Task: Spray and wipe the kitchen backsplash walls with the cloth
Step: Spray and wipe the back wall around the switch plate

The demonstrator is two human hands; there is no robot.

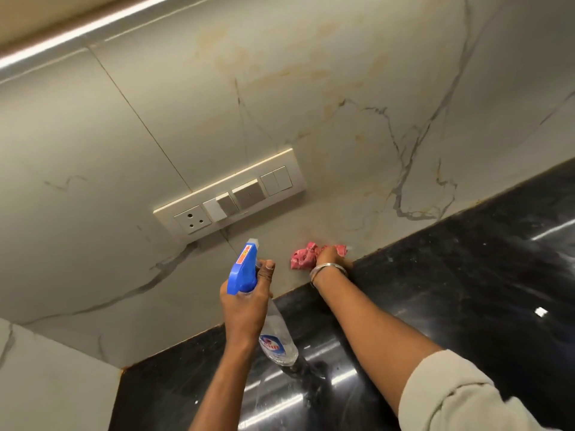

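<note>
The backsplash wall (311,104) is pale marble-look tile with grey veins and faint yellowish stains. My left hand (245,303) grips a clear spray bottle (277,337) with a blue trigger head (244,269), its nozzle pointing at the wall just below the switch plate. My right hand (331,256) holds a crumpled pink cloth (303,256) against the wall's bottom edge, right where the tile meets the counter. A metal bangle sits on that wrist.
A white switch and socket plate (230,194) is mounted on the wall above the bottle. The glossy black stone counter (466,275) runs along the wall's base. A side wall (46,384) meets it at the lower left corner. A light strip (93,23) glows overhead.
</note>
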